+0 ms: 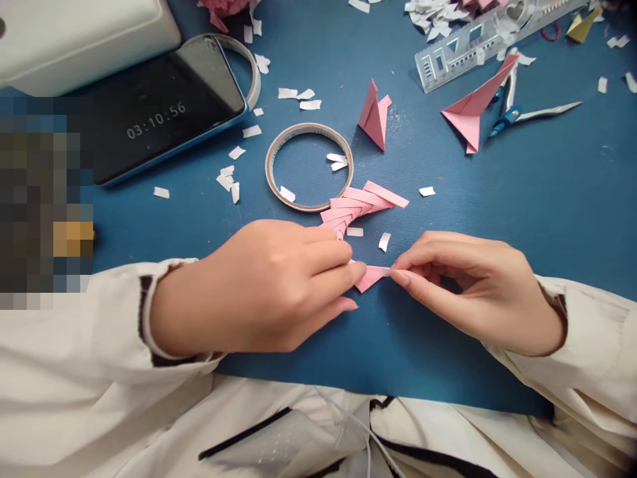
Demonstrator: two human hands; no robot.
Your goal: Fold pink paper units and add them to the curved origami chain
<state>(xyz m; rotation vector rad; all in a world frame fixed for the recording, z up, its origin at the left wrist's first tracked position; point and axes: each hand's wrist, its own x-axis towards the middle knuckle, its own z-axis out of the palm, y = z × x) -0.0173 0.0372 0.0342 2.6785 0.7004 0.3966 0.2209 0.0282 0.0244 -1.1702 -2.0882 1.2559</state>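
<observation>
A curved chain of overlapping folded pink paper pieces (365, 200) lies on the blue table and runs under my left hand (279, 285). That hand is closed on the chain, its fingers covering the middle part. From beneath the fingers a pointed pink paper end (371, 275) sticks out to the right. My right hand (458, 279) pinches the tip of this end between thumb and index finger. Two separate folded pink pieces, one standing (375, 118) and one larger (470, 109), are farther back.
A tape roll (269, 169) touches or nearly touches the chain. A phone (169, 109) leans on a white box (89, 40) at left, by a second roll (255, 79). Scissors (535, 114) and a clear ruler (448, 63) lie back right. White scraps (237, 153) are scattered about.
</observation>
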